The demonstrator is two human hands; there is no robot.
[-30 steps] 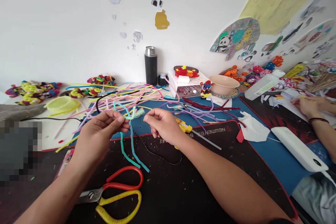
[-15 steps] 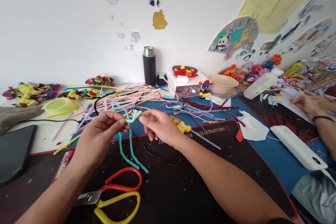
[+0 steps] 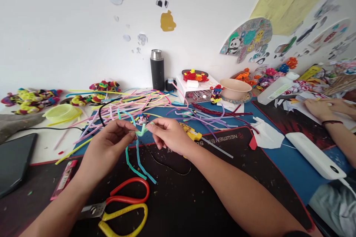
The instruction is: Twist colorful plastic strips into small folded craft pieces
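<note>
A small bent piece of pale green pipe cleaner [image 3: 142,130] is pinched between both hands over the dark desk mat. My left hand [image 3: 112,139] grips its left side, thumb against forefinger. My right hand [image 3: 167,133] pinches the right end with thumb and forefinger. Teal and blue pipe cleaners [image 3: 139,159] run above and below the left fingertips; whether the left hand also holds them I cannot tell. Below lie scissors [image 3: 126,209] with one red and one yellow handle. A yellow glue gun [image 3: 191,133] rests beyond my right wrist.
A heap of pastel pipe cleaners [image 3: 125,107] spreads behind the hands. A black flask [image 3: 157,72], a white box [image 3: 191,90] and a beige bowl [image 3: 236,89] stand by the wall. At left lies a dark tablet [image 3: 16,163]. Another person's hand [image 3: 318,109] is at far right.
My right fingers have closed on the pale green pipe cleaner's end, which stood free beside them before. My left hand has barely moved. The other person's hands at right have shifted left.
</note>
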